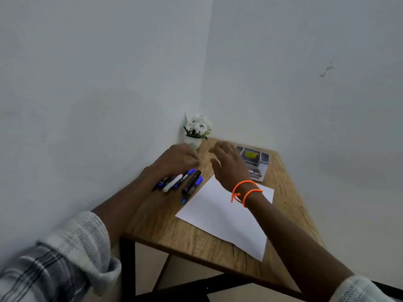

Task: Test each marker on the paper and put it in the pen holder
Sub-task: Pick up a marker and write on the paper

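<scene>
Several markers (181, 182) with blue, black and white caps lie in a loose bunch on the wooden table (165, 223), left of a white sheet of paper (220, 214). My left hand (176, 159) hovers just beyond the bunch, fingers loosely curled, with nothing visibly in it. My right hand (229, 164), with orange bands at the wrist, is raised over the far edge of the paper, fingers spread and blurred. The grey pen holder (255, 160) with several compartments stands at the far right of the table, partly hidden by my right hand.
A small white pot of white flowers (197, 130) stands in the far corner against the walls. The table has a black metal frame (127, 264); walls close it in at the left and back.
</scene>
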